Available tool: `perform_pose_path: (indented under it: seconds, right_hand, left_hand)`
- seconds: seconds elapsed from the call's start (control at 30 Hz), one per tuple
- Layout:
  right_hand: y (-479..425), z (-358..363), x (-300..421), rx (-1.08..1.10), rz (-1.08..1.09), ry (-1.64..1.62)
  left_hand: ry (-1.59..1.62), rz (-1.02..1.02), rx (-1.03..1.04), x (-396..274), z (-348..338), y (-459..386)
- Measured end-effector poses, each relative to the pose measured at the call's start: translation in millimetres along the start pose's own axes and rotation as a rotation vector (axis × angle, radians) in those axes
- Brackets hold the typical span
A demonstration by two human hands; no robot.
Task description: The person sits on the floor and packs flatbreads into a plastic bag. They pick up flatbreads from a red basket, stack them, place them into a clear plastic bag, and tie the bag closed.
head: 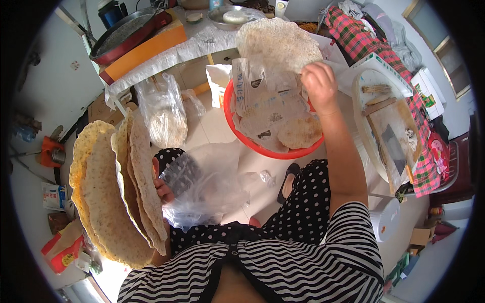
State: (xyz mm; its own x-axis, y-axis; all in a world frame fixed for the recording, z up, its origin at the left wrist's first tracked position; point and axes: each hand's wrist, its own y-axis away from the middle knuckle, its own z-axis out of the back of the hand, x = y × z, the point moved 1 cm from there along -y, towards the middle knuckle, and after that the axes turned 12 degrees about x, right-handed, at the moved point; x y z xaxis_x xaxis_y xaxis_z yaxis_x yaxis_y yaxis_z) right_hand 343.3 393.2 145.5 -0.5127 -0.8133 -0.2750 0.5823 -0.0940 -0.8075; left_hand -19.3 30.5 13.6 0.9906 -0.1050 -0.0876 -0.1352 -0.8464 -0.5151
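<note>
My left hand (163, 185) holds a stack of several large, thin, round flatbreads (110, 197) on edge at the left; the breads hide part of that hand. A clear plastic bag (212, 189) hangs beside it over my lap. At the upper right, my right hand (320, 85) pinches the edge of another flatbread (276, 41). That bread is raised above the far side of a red plastic basin (257, 149). Inside the basin lie plastic wrapping bearing writing (261, 102) and a browned flatbread (301, 132).
A bagged stack of flatbreads (168, 127) stands on the tiled floor. Behind is a table with a plastic cover (204, 39), a red-rimmed pan (125, 34) and a metal bowl (221, 23). At right, a wooden board (398, 132) lies by a plaid cloth (363, 41).
</note>
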Motion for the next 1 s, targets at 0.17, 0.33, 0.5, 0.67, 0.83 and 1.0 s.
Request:
perform_pose_path:
  seconds: [0.17,0.33,0.5,0.67,0.83,1.0]
  right_hand:
    - [52.2,-37.5,-40.0,0.153,-0.779,-0.464]
    - [170.8,-103.8,-100.3,0.224,-1.033,-0.688]
    - [225.8,-121.6,-119.0,0.497,-1.060,-0.427]
    - [233.8,-132.7,-127.3,0.657,-1.098,-0.245]
    - [268.6,-131.6,-145.1,0.712,-1.035,0.098]
    - [262.5,-99.6,-137.7,0.941,-0.991,0.121]
  left_hand:
    - [0.008,0.013,-0.027,2.8,0.9,-2.0]
    - [0.020,0.029,-0.045,3.8,2.9,-7.8]
    - [0.016,0.050,-0.073,3.5,7.7,-10.9]
    - [0.001,0.038,-0.098,4.0,6.7,-11.4]
    - [0.013,0.077,-0.104,6.7,3.2,-17.3]
    - [0.042,0.081,-0.102,2.0,8.1,-13.8]
